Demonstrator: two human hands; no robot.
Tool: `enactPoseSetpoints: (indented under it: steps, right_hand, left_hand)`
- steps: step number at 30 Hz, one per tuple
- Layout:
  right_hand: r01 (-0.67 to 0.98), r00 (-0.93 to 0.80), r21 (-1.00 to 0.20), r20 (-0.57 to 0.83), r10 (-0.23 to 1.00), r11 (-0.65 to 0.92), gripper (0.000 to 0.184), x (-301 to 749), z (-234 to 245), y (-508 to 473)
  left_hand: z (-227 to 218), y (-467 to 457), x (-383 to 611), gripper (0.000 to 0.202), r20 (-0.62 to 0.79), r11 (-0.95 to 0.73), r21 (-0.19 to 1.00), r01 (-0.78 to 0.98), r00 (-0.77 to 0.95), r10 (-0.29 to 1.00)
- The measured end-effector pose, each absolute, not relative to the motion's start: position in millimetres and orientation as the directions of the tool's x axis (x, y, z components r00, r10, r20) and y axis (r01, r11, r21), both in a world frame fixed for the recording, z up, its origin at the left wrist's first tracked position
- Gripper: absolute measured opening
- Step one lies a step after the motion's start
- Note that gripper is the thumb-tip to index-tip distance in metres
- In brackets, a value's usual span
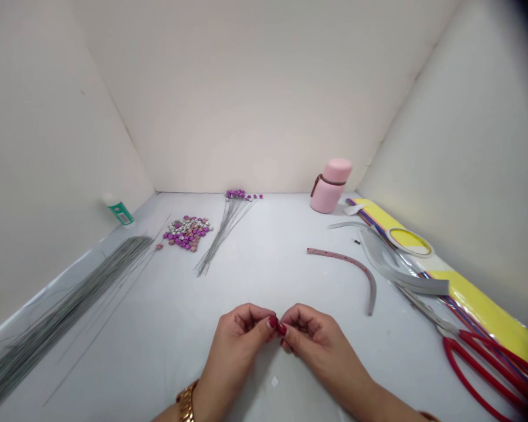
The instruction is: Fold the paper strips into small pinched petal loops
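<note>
My left hand (245, 343) and my right hand (313, 339) meet above the table near the front middle. Thumbs and fingertips of both are pinched together, the red nails almost touching. Whatever lies between the fingertips is too small or hidden to make out. Under them, a tiny white scrap (274, 382) rests on the tabletop. To the right of my right hand lies a curved pinkish-grey strip (352, 262) with red dots. Beyond my hands, a bundle of thin wires (222, 234) has small purple star-like pieces (236, 194) at its far end.
Far left are a loose pile of purple, silver and pink star-like pieces (187, 232), a long wire bundle (70, 313) and a white-and-green bottle (120, 211). A pink flask (331, 186) stands behind. Along the right lie red-handled scissors (462, 337), a tape roll (409, 242), grey strips (418, 285) and yellow sheets (479, 299).
</note>
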State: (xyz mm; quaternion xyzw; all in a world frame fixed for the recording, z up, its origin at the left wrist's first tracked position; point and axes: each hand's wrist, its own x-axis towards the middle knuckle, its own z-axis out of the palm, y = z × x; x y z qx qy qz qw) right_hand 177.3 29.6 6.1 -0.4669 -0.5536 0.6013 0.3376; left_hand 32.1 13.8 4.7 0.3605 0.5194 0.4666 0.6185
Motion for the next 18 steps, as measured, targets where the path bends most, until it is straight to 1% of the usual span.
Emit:
enactPoseSetpoints:
  steps: [3,9,12,15,18]
  right_hand:
    - [0.074,-0.338,-0.983,-0.184,0.923,-0.170,0.014,175.9,7.0,29.8]
    - [0.044,-0.392,-0.982,-0.184,0.902,-0.181,0.016,175.8,7.5,32.0]
    - [0.028,-0.385,-0.979,-0.196,0.902,-0.200,0.013,176.5,6.7,31.3]
    - [-0.005,-0.358,-0.987,-0.150,0.921,-0.163,0.008,177.0,6.2,28.3]
    - [0.026,-0.361,-0.995,-0.095,0.928,-0.092,0.006,177.3,6.4,26.4]
  left_hand:
    - [4.9,13.8,32.2,0.008,-0.331,0.323,0.915,-0.241,0.005,0.944]
    - [8.4,13.8,31.6,0.011,-0.352,0.362,0.883,-0.300,0.087,0.932]
    - [9.5,14.0,31.8,0.010,-0.349,0.362,0.880,-0.306,0.099,0.932]
    - [9.7,13.8,32.6,0.009,-0.329,0.336,0.892,-0.302,0.075,0.941]
    - [8.6,13.8,33.1,0.011,-0.325,0.335,0.892,-0.304,0.084,0.942]
